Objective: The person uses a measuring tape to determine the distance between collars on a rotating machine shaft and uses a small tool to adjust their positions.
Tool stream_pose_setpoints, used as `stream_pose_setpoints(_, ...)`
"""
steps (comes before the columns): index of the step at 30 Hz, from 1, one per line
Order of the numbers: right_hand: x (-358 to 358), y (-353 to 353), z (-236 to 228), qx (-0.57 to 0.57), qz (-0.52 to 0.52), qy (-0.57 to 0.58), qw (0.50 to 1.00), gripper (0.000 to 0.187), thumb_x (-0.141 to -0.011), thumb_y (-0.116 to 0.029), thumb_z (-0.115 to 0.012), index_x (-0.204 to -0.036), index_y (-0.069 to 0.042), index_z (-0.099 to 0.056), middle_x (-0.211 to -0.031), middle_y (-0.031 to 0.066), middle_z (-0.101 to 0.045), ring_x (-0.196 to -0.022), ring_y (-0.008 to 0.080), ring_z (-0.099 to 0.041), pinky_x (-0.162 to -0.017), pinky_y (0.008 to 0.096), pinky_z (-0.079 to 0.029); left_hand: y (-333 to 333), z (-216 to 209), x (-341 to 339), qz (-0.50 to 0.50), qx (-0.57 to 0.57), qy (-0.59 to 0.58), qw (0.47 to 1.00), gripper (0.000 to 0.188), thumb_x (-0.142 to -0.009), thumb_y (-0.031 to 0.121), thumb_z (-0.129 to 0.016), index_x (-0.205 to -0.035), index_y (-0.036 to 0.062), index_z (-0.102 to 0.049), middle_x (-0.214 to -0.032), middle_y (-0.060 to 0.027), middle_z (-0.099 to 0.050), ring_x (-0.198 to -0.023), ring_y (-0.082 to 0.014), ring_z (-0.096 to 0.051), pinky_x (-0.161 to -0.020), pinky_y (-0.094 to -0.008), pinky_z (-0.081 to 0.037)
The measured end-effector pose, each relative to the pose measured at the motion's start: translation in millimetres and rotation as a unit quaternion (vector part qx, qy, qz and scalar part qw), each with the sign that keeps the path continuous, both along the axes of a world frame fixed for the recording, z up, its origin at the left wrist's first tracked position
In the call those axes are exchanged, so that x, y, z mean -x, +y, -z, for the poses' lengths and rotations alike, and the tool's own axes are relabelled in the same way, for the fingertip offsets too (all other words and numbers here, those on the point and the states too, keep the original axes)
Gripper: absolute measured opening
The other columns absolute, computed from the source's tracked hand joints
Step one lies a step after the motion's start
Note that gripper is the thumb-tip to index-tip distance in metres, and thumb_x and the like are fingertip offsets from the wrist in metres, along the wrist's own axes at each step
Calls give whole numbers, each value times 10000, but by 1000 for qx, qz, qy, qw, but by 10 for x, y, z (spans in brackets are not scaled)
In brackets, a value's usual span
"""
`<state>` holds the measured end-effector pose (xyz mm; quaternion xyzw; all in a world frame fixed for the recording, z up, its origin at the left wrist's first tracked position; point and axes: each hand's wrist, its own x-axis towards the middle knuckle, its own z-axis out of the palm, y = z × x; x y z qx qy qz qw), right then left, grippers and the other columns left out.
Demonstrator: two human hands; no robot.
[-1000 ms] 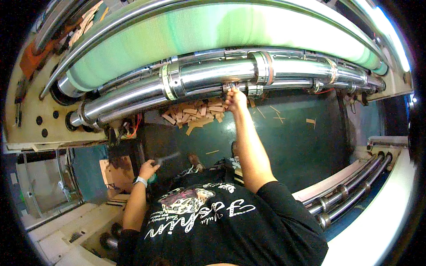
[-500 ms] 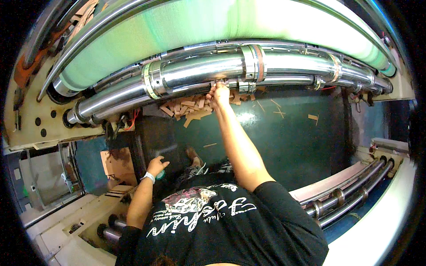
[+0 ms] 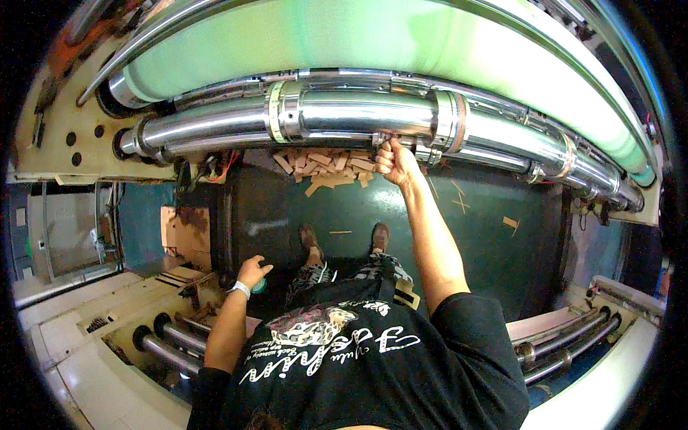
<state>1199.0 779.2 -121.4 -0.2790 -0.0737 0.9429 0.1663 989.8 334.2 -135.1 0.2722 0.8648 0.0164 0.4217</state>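
My right hand (image 3: 396, 163) reaches far forward and is closed in a fist, its fingertips at a small metal collar (image 3: 381, 139) on the thin lower shaft. What the fingers grip is hidden. Just above lies a thick polished steel roller (image 3: 365, 111), with a wide ringed collar (image 3: 448, 122) to the right of my hand. Low on the left, away from the machine, my left hand (image 3: 252, 272) has its thumb stretched out. Its other fingers curl over a teal round thing (image 3: 259, 285), mostly covered by the palm. A white band (image 3: 241, 289) circles that wrist.
A large pale green roll (image 3: 322, 43) spans the machine behind the steel roller. Below the shaft, cut cardboard strips (image 3: 326, 168) lie heaped on the dark green floor (image 3: 473, 244). Brown cardboard (image 3: 186, 229) lies at left. More steel rollers (image 3: 573, 344) stand at lower right.
The view has shifted, so the machine sits farther right and both my feet show. My right hand remains at the lower shaft beside the collar. The left hand stays low, hardly moved.
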Motion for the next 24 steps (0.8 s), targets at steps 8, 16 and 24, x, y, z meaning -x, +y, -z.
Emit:
stream_pose_setpoints(8,-431,-15,26,-240,-113,-223,938,397,-905,-453,-401,-643,-155,-393,-456,-32,-328,-342,105,-263,-324,260,-203,-213,152,-55,20,-12,16,1000,553,-698,353,-684,-1083,-25,-559,-857,-189,-617,-805,-307,-595,-742,-370,-467)
stream_pose_setpoints(16,-723,-34,871,-559,-177,-279,760,354,-934,-355,-401,-689,-100,-406,-585,-36,-343,-541,97,-300,-505,253,-294,799,-190,-128,31,-75,3,997,535,-718,339,-670,-1107,-5,-541,-849,-196,-625,-805,-321,-606,-730,-379,-472)
stream_pose_setpoints(24,-668,298,241,-619,-377,-300,620,449,-920,-404,-395,-734,-7,-495,-630,117,-497,-620,240,-460,-648,359,-403,717,3,-227,74,-35,-17,997,524,-715,354,-674,-1121,49,-544,-816,-170,-632,-759,-306,-608,-698,-387,-472)
